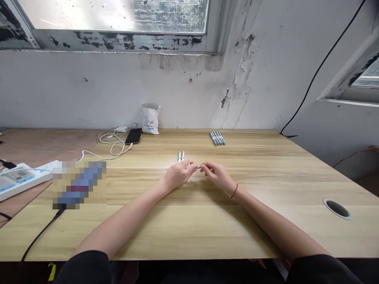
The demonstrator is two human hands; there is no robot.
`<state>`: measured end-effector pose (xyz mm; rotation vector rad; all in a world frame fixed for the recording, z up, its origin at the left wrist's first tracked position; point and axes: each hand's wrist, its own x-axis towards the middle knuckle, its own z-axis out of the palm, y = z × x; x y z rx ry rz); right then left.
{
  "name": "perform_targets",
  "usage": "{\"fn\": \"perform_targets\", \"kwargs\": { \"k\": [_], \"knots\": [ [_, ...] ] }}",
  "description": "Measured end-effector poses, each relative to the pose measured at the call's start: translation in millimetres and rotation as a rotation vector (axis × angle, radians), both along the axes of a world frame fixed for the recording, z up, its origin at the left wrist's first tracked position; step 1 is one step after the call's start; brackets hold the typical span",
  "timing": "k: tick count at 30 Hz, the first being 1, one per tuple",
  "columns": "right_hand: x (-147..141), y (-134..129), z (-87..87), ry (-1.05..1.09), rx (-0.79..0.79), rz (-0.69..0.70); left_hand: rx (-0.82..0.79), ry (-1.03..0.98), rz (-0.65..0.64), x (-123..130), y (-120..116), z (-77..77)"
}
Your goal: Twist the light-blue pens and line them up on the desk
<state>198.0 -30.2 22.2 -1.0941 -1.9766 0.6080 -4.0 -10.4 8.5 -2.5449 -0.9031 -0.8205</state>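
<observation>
A slim pen (198, 167) with a teal end lies sideways between my hands above the table. My left hand (180, 173) is closed around its body, which the fingers mostly cover. With fingers pinched, my right hand (218, 176) grips the teal end. Just beyond my left hand are a green-and-white pen (179, 156) and a whitish pen (182, 155), side by side, their near ends hidden by the hand. A thin tip (167, 169) shows to the left of my left hand; I cannot tell what it belongs to.
Several blue-grey pens (217, 138) lie in a row at the back. A white paper bag (151, 119), a black phone (134, 136) and a white cable (114, 144) are back left. A power strip (26, 177) and a blurred-out object (79, 185) sit left. A cable hole (337, 209) is right.
</observation>
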Motion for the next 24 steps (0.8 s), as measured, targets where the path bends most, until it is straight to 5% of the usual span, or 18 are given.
{"fn": "perform_targets", "kwargs": {
  "k": [24],
  "knots": [
    [-1.4, 1.8, -4.9, 0.082, 0.070, -0.024, -0.125, -0.022, -0.004, -1.9, 3.1, -4.6]
  ]
}}
